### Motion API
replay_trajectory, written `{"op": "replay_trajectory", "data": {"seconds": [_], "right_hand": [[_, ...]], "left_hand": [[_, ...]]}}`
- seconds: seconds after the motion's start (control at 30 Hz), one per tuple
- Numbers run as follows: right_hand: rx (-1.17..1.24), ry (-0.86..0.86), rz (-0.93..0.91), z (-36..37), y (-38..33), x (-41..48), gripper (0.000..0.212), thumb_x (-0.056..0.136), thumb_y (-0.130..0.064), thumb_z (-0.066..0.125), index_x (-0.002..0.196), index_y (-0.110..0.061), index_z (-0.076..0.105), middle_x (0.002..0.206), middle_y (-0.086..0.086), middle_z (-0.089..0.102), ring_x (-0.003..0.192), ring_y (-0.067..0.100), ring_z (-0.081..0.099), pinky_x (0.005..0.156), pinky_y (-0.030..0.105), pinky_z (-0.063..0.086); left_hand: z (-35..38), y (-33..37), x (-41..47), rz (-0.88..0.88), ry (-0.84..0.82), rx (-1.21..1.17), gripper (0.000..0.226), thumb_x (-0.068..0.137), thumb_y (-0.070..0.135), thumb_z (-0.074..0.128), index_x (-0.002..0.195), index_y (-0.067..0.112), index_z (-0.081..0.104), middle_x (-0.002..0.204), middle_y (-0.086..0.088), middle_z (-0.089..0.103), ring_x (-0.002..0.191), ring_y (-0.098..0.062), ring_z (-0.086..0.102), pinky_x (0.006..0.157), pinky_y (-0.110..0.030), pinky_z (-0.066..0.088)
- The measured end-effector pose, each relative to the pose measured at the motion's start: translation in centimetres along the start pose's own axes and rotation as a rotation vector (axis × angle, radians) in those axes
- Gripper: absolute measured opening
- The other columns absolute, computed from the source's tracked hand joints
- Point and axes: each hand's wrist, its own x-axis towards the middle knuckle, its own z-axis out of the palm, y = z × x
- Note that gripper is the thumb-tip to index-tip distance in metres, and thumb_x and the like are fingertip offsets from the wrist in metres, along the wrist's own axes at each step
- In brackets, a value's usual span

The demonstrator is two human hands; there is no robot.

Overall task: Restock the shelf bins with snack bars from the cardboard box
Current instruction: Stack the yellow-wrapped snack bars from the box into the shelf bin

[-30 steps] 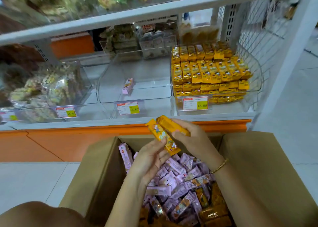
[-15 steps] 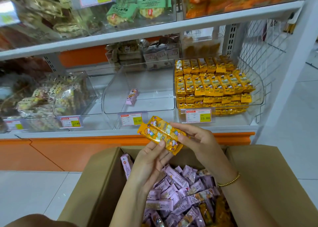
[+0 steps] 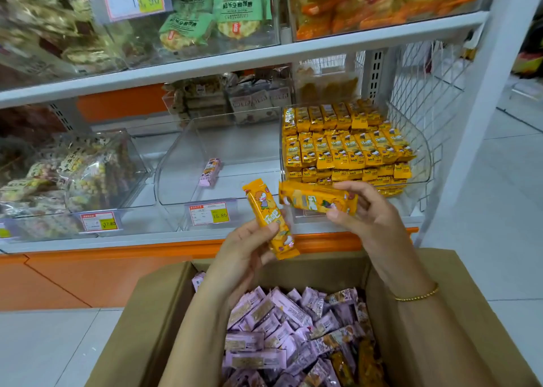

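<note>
An open cardboard box (image 3: 458, 322) sits in front of me, full of pink snack bars (image 3: 282, 328) with a few orange ones at its right. My left hand (image 3: 244, 254) holds one orange snack bar (image 3: 269, 219) nearly upright above the box. My right hand (image 3: 367, 210) grips a second orange bar (image 3: 317, 200) lying sideways, just in front of the right clear bin (image 3: 423, 157), which is stacked with orange bars (image 3: 346, 145). The middle clear bin (image 3: 176, 163) holds a single pink bar (image 3: 209, 172).
A left bin (image 3: 88, 175) holds bagged snacks. Price tags (image 3: 208, 214) hang along the shelf front. The upper shelf (image 3: 235, 63) carries green and orange packs. A wire mesh panel (image 3: 426, 72) and white post close the shelf's right end. Tiled floor lies on both sides.
Both hands rose from the box toward the shelf. The two orange bars, held together before, are now apart, one in each hand.
</note>
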Motion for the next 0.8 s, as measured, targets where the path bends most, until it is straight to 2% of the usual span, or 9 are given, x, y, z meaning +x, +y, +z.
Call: {"op": "replay_trajectory", "data": {"seconds": [0.07, 0.17, 0.27, 0.37, 0.43, 0.5, 0.57, 0.67, 0.8], "right_hand": [[0.003, -0.061, -0.017, -1.6, -0.8, 0.2, 0.033, 0.084, -0.012, 0.066, 0.112, -0.027, 0.063, 0.089, -0.013, 0.065, 0.090, 0.006, 0.064, 0.080, 0.018, 0.050], [0.026, -0.111, 0.044, -2.6, -1.6, 0.4, 0.041, 0.076, -0.023, 0.066, 0.116, -0.024, 0.059, 0.080, -0.014, 0.065, 0.080, 0.004, 0.062, 0.063, 0.015, 0.051], [0.007, 0.000, 0.064, -1.5, -1.2, 0.1, 0.040, 0.068, -0.032, 0.071, 0.104, -0.021, 0.059, 0.082, -0.009, 0.068, 0.080, 0.004, 0.065, 0.069, 0.019, 0.051], [0.041, 0.139, 0.098, 1.0, -0.3, -0.5, 0.029, 0.072, -0.032, 0.075, 0.091, -0.015, 0.059, 0.079, -0.001, 0.071, 0.076, 0.009, 0.066, 0.073, 0.029, 0.051], [-0.040, 0.206, 0.059, 2.3, 0.3, -1.0, 0.017, 0.078, -0.027, 0.076, 0.083, -0.016, 0.064, 0.074, 0.001, 0.072, 0.067, 0.009, 0.065, 0.063, 0.028, 0.050], [-0.233, 0.202, -0.019, 2.8, 0.2, -1.2, 0.012, 0.079, -0.026, 0.075, 0.091, -0.022, 0.072, 0.085, -0.009, 0.074, 0.070, -0.006, 0.065, 0.062, 0.015, 0.049], [-0.488, 0.097, -0.089, 2.9, -0.5, -1.4, 0.033, 0.082, -0.032, 0.072, 0.114, -0.027, 0.068, 0.098, -0.026, 0.062, 0.084, -0.019, 0.057, 0.073, 0.002, 0.043], [-0.752, -0.025, -0.100, 2.8, -1.3, -1.4, 0.062, 0.081, -0.045, 0.067, 0.138, -0.030, 0.048, 0.114, -0.013, 0.044, 0.098, -0.002, 0.049, 0.083, 0.011, 0.041], [-0.840, -0.036, -0.097, 2.8, -1.9, -1.0, 0.088, 0.075, -0.046, 0.072, 0.148, -0.022, 0.030, 0.119, -0.010, 0.036, 0.106, 0.007, 0.047, 0.075, 0.006, 0.034]], "left_hand": [[-0.8, -0.1, -0.1, -0.041, 0.002, 0.022, 0.029, 0.080, 0.022, 0.066, 0.104, 0.005, 0.072, 0.095, -0.012, 0.069, 0.083, -0.017, 0.066, 0.072, -0.026, 0.055], [-0.9, -0.4, -0.5, -0.094, -0.028, 0.008, 0.038, 0.078, 0.024, 0.061, 0.107, 0.001, 0.070, 0.109, -0.019, 0.068, 0.099, -0.028, 0.066, 0.086, -0.035, 0.054], [0.2, -0.9, -0.8, -0.106, -0.129, -0.035, 0.041, 0.077, 0.023, 0.070, 0.112, 0.001, 0.068, 0.122, -0.021, 0.062, 0.105, -0.029, 0.065, 0.093, -0.043, 0.049], [1.6, -1.7, -0.7, -0.123, -0.204, -0.065, 0.057, 0.075, 0.030, 0.078, 0.120, -0.002, 0.062, 0.123, -0.026, 0.060, 0.102, -0.028, 0.066, 0.088, -0.040, 0.054], [2.5, -2.2, -0.6, -0.114, -0.171, -0.070, 0.050, 0.080, 0.029, 0.073, 0.118, -0.002, 0.063, 0.119, -0.026, 0.062, 0.100, -0.028, 0.067, 0.088, -0.039, 0.055], [3.1, -2.5, -0.5, -0.081, -0.069, -0.122, 0.031, 0.086, 0.023, 0.067, 0.107, 0.001, 0.068, 0.109, -0.023, 0.067, 0.092, -0.025, 0.069, 0.083, -0.037, 0.057], [3.4, -2.3, -0.2, -0.034, -0.006, -0.191, 0.023, 0.083, 0.015, 0.059, 0.100, 0.002, 0.069, 0.101, -0.019, 0.070, 0.086, -0.021, 0.071, 0.073, -0.031, 0.058], [3.6, -1.2, 0.5, 0.007, -0.011, -0.208, 0.030, 0.079, 0.013, 0.055, 0.104, -0.001, 0.064, 0.099, -0.018, 0.071, 0.084, -0.021, 0.071, 0.071, -0.028, 0.058], [4.6, 0.8, 1.7, 0.011, -0.068, -0.163, 0.039, 0.079, 0.016, 0.056, 0.112, -0.004, 0.061, 0.102, -0.017, 0.071, 0.084, -0.021, 0.071, 0.073, -0.028, 0.059]]}}
